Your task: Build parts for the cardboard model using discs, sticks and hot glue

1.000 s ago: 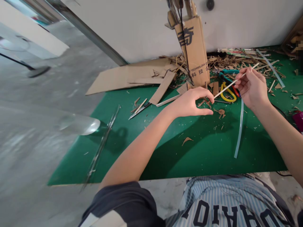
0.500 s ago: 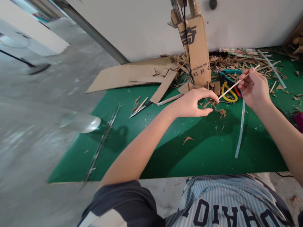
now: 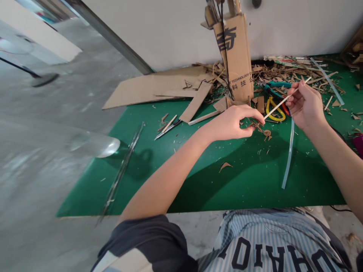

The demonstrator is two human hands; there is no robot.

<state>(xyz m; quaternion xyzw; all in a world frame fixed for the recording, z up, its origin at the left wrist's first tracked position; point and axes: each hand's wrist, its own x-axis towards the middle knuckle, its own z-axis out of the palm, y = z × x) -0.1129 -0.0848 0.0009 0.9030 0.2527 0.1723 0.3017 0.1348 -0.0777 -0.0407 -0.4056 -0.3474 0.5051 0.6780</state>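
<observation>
My right hand [image 3: 304, 105] grips a thin pale stick [image 3: 279, 103] that slants down to the left, above the green mat [image 3: 198, 166]. My left hand [image 3: 234, 122] is curled, thumb and forefinger pinched at the stick's lower tip; a small brown scrap may be between them, but I cannot make it out. Yellow-handled scissors [image 3: 273, 109] lie just beyond the stick, between my two hands. A clear plastic tube [image 3: 287, 155] lies on the mat below my right hand.
An upright cardboard box [image 3: 235, 56] with printed letters stands at the back against the wall. Flat cardboard sheets [image 3: 153, 88] and many cardboard scraps [image 3: 283, 71] cover the back of the mat. A knife [image 3: 167, 129] and thin rods [image 3: 121, 170] lie at left.
My left hand has moved slightly right and closed its pinch at the stick's lower tip. The right hand has held its place with the stick.
</observation>
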